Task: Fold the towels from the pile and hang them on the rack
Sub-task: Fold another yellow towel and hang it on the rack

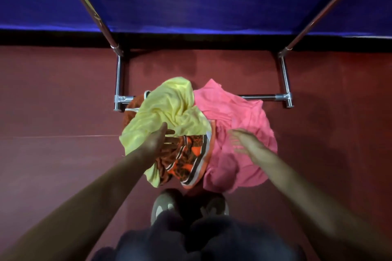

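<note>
Loosely spread, left hand (159,142) meets the yellow towel (169,106) — right hand (245,142) splayed, empty, over the pink towel (239,110)

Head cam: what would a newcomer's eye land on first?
The bright heap on the red floor, centre frame: yellow towel left, pink towel right, orange patterned towel in front between them. Both hands reach in with fingers extended, the left hand at the yellow and orange cloth, the right hand, blurred, over the pink. The metal rack stands just behind the pile.
</note>
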Motion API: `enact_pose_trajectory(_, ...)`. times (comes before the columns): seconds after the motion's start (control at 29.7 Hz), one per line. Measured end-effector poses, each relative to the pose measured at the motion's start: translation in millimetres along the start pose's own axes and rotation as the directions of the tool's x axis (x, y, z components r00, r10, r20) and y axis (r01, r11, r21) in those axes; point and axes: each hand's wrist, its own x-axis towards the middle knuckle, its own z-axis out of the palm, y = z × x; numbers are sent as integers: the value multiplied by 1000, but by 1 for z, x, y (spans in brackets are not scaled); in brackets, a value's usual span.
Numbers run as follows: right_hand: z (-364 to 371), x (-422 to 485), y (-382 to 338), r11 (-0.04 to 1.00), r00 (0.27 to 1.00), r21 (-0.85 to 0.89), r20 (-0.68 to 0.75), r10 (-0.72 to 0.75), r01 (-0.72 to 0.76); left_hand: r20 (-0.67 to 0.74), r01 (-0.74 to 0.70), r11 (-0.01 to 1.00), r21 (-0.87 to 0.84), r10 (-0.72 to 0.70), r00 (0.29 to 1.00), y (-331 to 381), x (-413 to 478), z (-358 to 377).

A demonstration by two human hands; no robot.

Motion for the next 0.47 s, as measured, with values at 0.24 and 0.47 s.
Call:
enact_pose_trajectory(0.24, 50, 50, 3, 986, 988, -86, 64, -138, 143, 42, 76, 996, -49, -74, 996, -19, 26, -1)
enact_pose_trajectory(0.47, 81, 94, 18, 964, 987, -224, 104, -122, 143, 27, 136, 971, -196, -133, 991, -28, 37, -20)
